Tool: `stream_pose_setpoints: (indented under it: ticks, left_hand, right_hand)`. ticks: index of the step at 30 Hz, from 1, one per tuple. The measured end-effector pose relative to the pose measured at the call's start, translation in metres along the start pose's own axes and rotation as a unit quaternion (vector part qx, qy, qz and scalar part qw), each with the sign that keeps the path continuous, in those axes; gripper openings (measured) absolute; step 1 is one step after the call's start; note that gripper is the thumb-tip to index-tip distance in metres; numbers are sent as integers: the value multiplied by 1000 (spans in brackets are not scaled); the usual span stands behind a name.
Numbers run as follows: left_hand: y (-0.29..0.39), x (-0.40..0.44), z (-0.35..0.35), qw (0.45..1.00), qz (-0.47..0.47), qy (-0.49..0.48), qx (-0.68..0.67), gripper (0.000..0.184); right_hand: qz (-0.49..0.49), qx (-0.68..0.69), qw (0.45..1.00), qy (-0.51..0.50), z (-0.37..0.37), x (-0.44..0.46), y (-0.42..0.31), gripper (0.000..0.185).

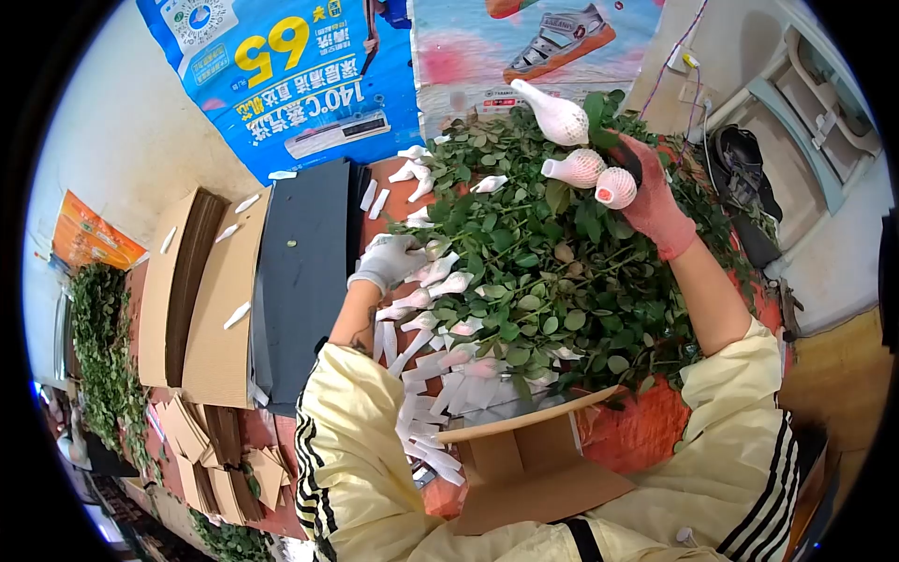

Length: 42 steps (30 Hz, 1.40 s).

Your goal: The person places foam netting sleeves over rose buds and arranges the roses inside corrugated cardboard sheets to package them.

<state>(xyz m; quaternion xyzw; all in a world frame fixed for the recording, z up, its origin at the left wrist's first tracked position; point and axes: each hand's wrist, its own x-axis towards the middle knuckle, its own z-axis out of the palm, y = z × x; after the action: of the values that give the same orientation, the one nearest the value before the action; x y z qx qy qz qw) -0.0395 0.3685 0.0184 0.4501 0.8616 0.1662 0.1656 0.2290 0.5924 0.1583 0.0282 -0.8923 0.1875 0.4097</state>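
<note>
My right hand, in a pinkish-red glove, is closed around the stems of a few roses held above the leafy pile. Their heads, a long white-netted rose and two pinker netted roses, point left and toward me. Lower left, my left hand, in a white glove, is closed at a netted rose bud on the pile's left edge; its fingertips are partly hidden. Several other netted rose heads lie just below it. Green leaves and stems spread across the table.
Loose white foam-net sleeves lie before the roses. An open cardboard box stands close to my body. Left are dark flat boards, cardboard sheets and small cardboard pieces. A folding chair stands at right.
</note>
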Motion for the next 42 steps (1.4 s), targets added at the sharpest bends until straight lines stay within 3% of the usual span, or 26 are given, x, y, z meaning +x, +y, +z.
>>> stream_pose_setpoints:
  ticks: [2, 3, 4, 6, 8, 10, 13, 14, 16, 18, 21, 22, 23, 26, 27, 28, 29, 30, 31, 32, 34, 35, 36, 40, 41, 42]
  left_hand:
    - [9, -5, -29, 994, -1, -99, -40, 38]
    - [0, -2, -32, 994, -8, -29, -104, 30]
    - [-19, 8, -24, 995, 35, 95, -25, 26]
    - [-46, 25, -8, 982, -1, 116, 148, 24]
    - [-64, 38, 13, 973, -63, -4, 224, 48]
    - [-62, 32, 15, 962, -66, -6, 265, 42]
    - [-50, 19, -20, 970, -27, -42, 237, 40]
    - [-63, 22, -32, 983, 2, -48, 180, 41]
    - [-53, 8, -75, 980, -5, -200, -26, 48]
    - [-22, -21, -110, 891, -2, -287, -352, 57]
    - [30, -60, -146, 848, 63, -292, -438, 37]
    - [32, -63, -146, 868, 119, -253, -411, 43]
    - [35, -68, -146, 860, 131, -242, -430, 52]
    - [36, -69, -138, 809, 178, -259, -496, 57]
    - [28, -62, -122, 780, 176, -179, -573, 52]
    - [18, -54, -102, 741, 168, -97, -643, 46]
    - [9, -41, -78, 840, 46, 3, -540, 45]
    - [16, -44, -63, 924, 6, 43, -379, 33]
    - [3, -35, -38, 962, 76, 102, -240, 35]
    - [-11, -23, -11, 972, 144, 159, -93, 37]
    - [-17, -13, 10, 985, 93, 139, 30, 47]
    - [-20, 0, 21, 998, -21, 51, 39, 56]
    - [-32, 7, 28, 999, -19, -31, -28, 59]
    - [-14, 0, -6, 997, 1, -51, -60, 64]
    - [-9, 1, -17, 996, -2, -48, -73, 64]
    - [-45, 22, -6, 966, 97, -76, -229, 51]
  right_hand:
    - [17, 64, 996, 56, 4, -4, 7, 64]
    - [16, 64, 996, 59, 5, -4, 6, 64]
    - [20, 95, 995, 32, 6, -3, 4, 67]
    - [-12, 113, 992, 51, 13, -4, 2, 66]
    - [31, 60, 997, -42, 2, 15, -31, 59]
    - [77, 75, 994, -4, 15, 8, -24, 50]
    - [26, -4, 989, -144, 21, 17, -27, 52]
    - [0, -31, 983, -179, 26, 16, -27, 53]
    - [18, -14, 964, -264, 40, 17, -27, 56]
    - [-70, -74, 960, -259, 69, 6, -18, 61]
    - [-35, -78, 958, -274, 97, 10, -31, 62]
    - [-1, -84, 960, -268, 102, 16, -40, 60]
    - [64, 62, 959, -270, 95, 25, -48, 54]
    - [36, -37, 932, -358, 87, 39, -39, 50]
    - [-42, -31, 974, -222, 82, 32, -27, 50]
    - [-68, -31, 981, -181, 68, 38, -21, 51]
    - [-104, -119, 982, -106, 54, 42, -19, 52]
    - [4, 4, 991, -134, 35, 55, -26, 52]
    - [95, -47, 983, -149, 12, 66, -42, 51]
    - [97, -56, 992, -62, 7, 65, -22, 51]
    - [197, -45, 979, 1, -22, 73, -29, 50]
    - [175, -79, 980, 52, -34, 76, -26, 50]
    - [151, -114, 977, 101, -43, 79, -24, 51]
    - [189, -94, 977, 25, -59, 79, -53, 52]
    - [135, -117, 984, -5, -53, 73, -54, 52]
    - [80, -138, 987, -34, -46, 68, -54, 53]
